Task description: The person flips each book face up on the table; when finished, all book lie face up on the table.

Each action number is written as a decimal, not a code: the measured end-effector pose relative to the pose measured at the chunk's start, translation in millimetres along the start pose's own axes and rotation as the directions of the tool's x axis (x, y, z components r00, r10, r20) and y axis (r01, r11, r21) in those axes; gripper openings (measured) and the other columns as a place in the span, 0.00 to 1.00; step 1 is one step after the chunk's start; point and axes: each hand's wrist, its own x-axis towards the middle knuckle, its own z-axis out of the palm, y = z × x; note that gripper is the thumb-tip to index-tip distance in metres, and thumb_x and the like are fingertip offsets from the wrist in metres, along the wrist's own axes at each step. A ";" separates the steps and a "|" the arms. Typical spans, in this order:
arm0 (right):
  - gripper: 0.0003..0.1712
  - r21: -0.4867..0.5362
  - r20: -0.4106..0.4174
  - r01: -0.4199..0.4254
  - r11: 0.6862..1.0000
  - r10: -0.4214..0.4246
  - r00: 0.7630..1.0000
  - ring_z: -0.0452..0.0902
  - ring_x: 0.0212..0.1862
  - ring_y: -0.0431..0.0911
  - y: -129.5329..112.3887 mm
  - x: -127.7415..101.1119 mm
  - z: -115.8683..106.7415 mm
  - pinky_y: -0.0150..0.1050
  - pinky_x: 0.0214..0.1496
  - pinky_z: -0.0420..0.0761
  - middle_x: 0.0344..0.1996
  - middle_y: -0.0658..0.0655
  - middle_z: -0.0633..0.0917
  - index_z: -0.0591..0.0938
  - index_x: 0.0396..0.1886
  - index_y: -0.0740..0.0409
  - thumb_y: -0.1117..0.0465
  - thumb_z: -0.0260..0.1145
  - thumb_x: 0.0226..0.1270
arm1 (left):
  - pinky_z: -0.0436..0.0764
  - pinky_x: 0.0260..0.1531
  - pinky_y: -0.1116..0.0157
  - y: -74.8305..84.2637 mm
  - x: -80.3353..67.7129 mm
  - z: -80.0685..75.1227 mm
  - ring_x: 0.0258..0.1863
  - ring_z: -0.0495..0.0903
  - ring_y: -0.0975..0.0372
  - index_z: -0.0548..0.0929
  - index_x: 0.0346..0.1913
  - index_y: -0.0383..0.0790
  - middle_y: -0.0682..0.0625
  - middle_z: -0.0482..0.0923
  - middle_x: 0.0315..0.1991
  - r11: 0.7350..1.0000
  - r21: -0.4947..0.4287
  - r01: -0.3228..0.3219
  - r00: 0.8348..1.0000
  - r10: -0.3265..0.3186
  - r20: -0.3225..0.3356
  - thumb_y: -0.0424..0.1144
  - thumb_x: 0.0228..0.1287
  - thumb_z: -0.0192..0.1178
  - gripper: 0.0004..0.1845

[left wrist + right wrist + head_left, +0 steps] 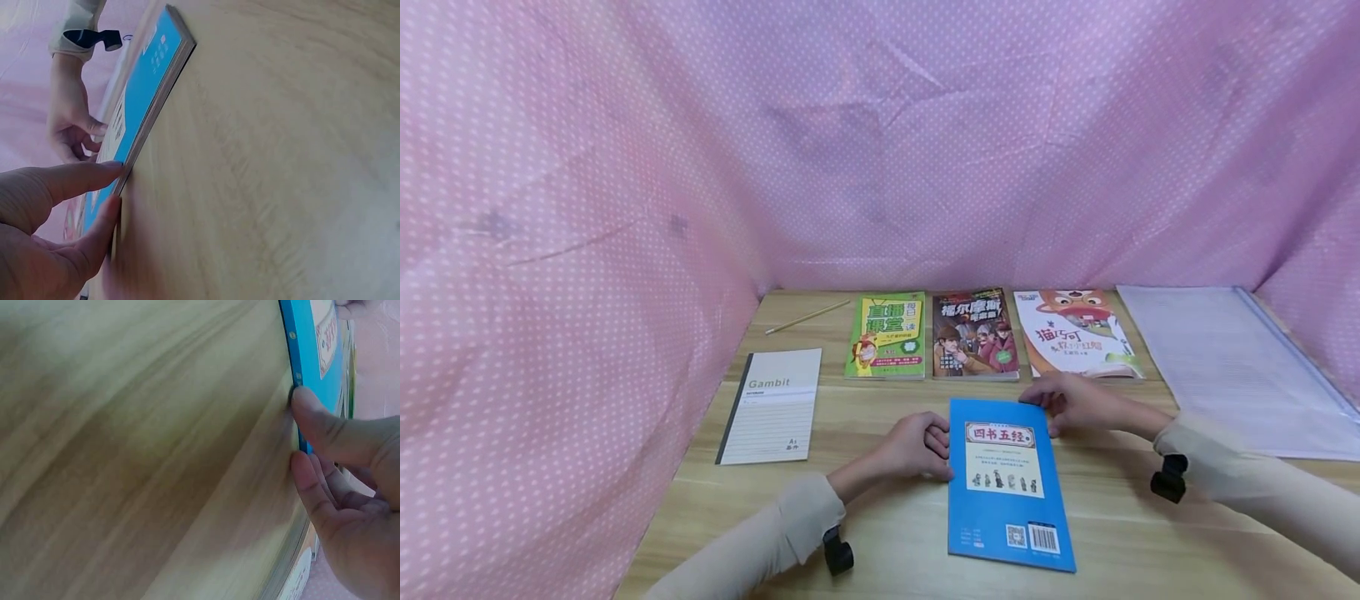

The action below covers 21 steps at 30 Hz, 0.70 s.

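Observation:
A blue book (1007,492) lies back cover up on the wooden table (887,533), its barcode towards me. My left hand (917,446) is at the book's left edge near the far end. In the left wrist view that hand (56,206) has its thumb on the cover and a finger against the side of the blue book (147,81). My right hand (1071,402) is at the far right corner. In the right wrist view the right hand (340,481) has its thumb and fingertips on the edge of the blue book (315,356).
Behind the blue book lie a green book (886,335), a dark book (974,333) and a fox-cover book (1078,333) in a row. A Gambit notebook (771,408) and a pencil (807,317) lie left, a clear folder (1240,367) right. Pink dotted cloth (587,167) walls the table.

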 end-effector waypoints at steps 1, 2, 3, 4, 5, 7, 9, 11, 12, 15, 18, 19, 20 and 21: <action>0.25 -0.001 -0.014 -0.005 1.000 0.005 1.000 0.76 0.44 0.46 0.5 0.2 0.8 0.32 0.45 0.84 0.49 0.56 0.85 0.84 0.57 0.61 0.68 0.77 0.58 | 0.86 0.47 0.66 -0.4 0.7 0.8 0.38 0.82 0.63 0.77 0.58 0.35 0.51 0.81 0.41 1.000 -0.001 0.003 1.000 -0.003 -0.005 0.30 0.52 0.78 0.30; 0.25 -0.007 -0.034 -0.003 1.000 0.002 0.999 0.76 0.44 0.46 1.3 0.5 1.3 0.32 0.44 0.84 0.48 0.57 0.85 0.85 0.56 0.62 0.68 0.77 0.58 | 0.86 0.47 0.66 -1.0 1.9 1.5 0.39 0.82 0.63 0.77 0.59 0.35 0.51 0.81 0.42 1.000 -0.003 0.006 1.000 -0.006 -0.012 0.30 0.53 0.77 0.30; 0.24 -0.014 -0.058 0.002 1.000 -0.003 0.998 0.76 0.43 0.47 1.6 1.0 1.8 0.33 0.44 0.84 0.46 0.57 0.85 0.85 0.55 0.64 0.69 0.77 0.57 | 0.86 0.46 0.66 -1.5 3.3 1.8 0.39 0.82 0.63 0.77 0.59 0.35 0.51 0.80 0.42 1.000 -0.008 0.006 1.000 -0.006 -0.019 0.30 0.53 0.77 0.30; 0.23 -0.018 -0.086 0.000 1.000 -0.002 0.996 0.76 0.42 0.47 1.8 1.3 2.0 0.33 0.43 0.84 0.45 0.58 0.85 0.85 0.54 0.64 0.69 0.77 0.57 | 0.87 0.46 0.66 -1.7 4.8 2.1 0.40 0.82 0.62 0.77 0.60 0.36 0.51 0.80 0.43 1.000 -0.015 0.005 1.000 -0.006 -0.028 0.30 0.54 0.77 0.30; 0.22 -0.030 -0.114 0.002 1.000 -0.006 0.993 0.76 0.41 0.47 2.3 1.7 2.0 0.33 0.43 0.84 0.43 0.58 0.85 0.86 0.53 0.66 0.70 0.77 0.57 | 0.87 0.46 0.66 -2.0 6.5 2.2 0.41 0.81 0.62 0.77 0.61 0.35 0.50 0.80 0.43 1.000 -0.017 0.000 0.999 -0.001 -0.036 0.30 0.54 0.76 0.30; 0.21 -0.049 -0.157 -0.007 0.999 -0.001 0.988 0.76 0.40 0.46 2.7 2.4 1.5 0.32 0.42 0.83 0.41 0.58 0.85 0.86 0.51 0.67 0.70 0.77 0.56 | 0.87 0.46 0.66 -2.9 9.9 2.4 0.42 0.81 0.62 0.76 0.63 0.34 0.50 0.80 0.45 1.000 -0.021 -0.012 0.999 0.011 -0.049 0.30 0.56 0.76 0.31; 0.20 -0.060 -0.174 -0.025 0.998 0.014 0.985 0.76 0.40 0.46 2.9 2.8 0.3 0.32 0.42 0.83 0.40 0.58 0.85 0.86 0.51 0.68 0.70 0.77 0.57 | 0.87 0.46 0.67 -3.7 11.8 2.5 0.43 0.80 0.62 0.75 0.66 0.34 0.50 0.79 0.46 1.000 -0.018 -0.024 0.999 0.023 -0.049 0.30 0.56 0.75 0.34; 0.20 -0.066 -0.166 -0.036 0.997 0.025 0.986 0.76 0.41 0.46 2.6 3.1 -1.2 0.32 0.43 0.83 0.41 0.57 0.85 0.86 0.51 0.67 0.69 0.77 0.58 | 0.86 0.46 0.69 -4.2 11.5 2.2 0.43 0.80 0.62 0.72 0.70 0.34 0.50 0.78 0.46 1.000 0.001 -0.031 0.999 0.031 -0.038 0.30 0.56 0.76 0.38; 0.20 -0.063 -0.159 -0.043 0.997 0.032 0.987 0.76 0.42 0.46 2.1 3.0 -2.1 0.33 0.43 0.83 0.42 0.58 0.84 0.86 0.52 0.67 0.68 0.76 0.59 | 0.86 0.45 0.69 -4.0 10.2 1.7 0.43 0.79 0.63 0.71 0.71 0.34 0.50 0.77 0.46 0.999 0.014 -0.035 0.999 0.035 -0.026 0.30 0.55 0.77 0.41; 0.21 -0.057 -0.140 -0.046 0.997 0.038 0.989 0.76 0.43 0.46 1.8 2.6 -3.5 0.36 0.45 0.84 0.43 0.58 0.84 0.85 0.53 0.68 0.67 0.76 0.60 | 0.85 0.45 0.71 -2.8 5.2 0.9 0.42 0.78 0.63 0.68 0.73 0.35 0.50 0.74 0.47 0.997 0.065 -0.049 0.999 0.048 0.025 0.32 0.50 0.80 0.46; 0.21 -0.055 -0.135 -0.059 0.997 0.051 0.990 0.76 0.43 0.46 2.4 1.6 -3.5 0.36 0.46 0.84 0.43 0.58 0.84 0.85 0.54 0.67 0.65 0.76 0.61 | 0.84 0.43 0.73 -0.4 -0.2 1.3 0.40 0.77 0.65 0.70 0.68 0.37 0.51 0.72 0.46 0.991 0.115 -0.072 0.995 0.064 0.075 0.34 0.46 0.82 0.45; 0.21 -0.055 -0.135 -0.062 0.997 0.054 0.989 0.76 0.43 0.46 2.9 1.2 -3.1 0.36 0.46 0.84 0.43 0.57 0.84 0.85 0.54 0.67 0.65 0.76 0.61 | 0.84 0.43 0.73 0.1 -1.6 2.3 0.40 0.78 0.65 0.71 0.66 0.38 0.51 0.72 0.45 0.989 0.125 -0.077 0.994 0.066 0.089 0.35 0.45 0.83 0.43; 0.22 -0.056 -0.133 -0.060 0.997 0.052 0.990 0.76 0.43 0.46 2.9 0.5 -3.0 0.36 0.46 0.84 0.43 0.57 0.84 0.85 0.54 0.67 0.65 0.76 0.61 | 0.84 0.42 0.74 0.6 -3.4 3.5 0.39 0.78 0.65 0.72 0.63 0.39 0.51 0.72 0.45 0.988 0.130 -0.080 0.993 0.067 0.098 0.35 0.44 0.83 0.42; 0.22 -0.054 -0.133 -0.060 0.997 0.053 0.990 0.76 0.43 0.46 3.3 -0.1 -2.6 0.36 0.46 0.84 0.43 0.57 0.84 0.85 0.54 0.67 0.65 0.76 0.61 | 0.84 0.41 0.74 1.2 -5.3 5.0 0.38 0.78 0.66 0.73 0.62 0.39 0.51 0.72 0.44 0.988 0.132 -0.080 0.992 0.066 0.106 0.34 0.44 0.84 0.41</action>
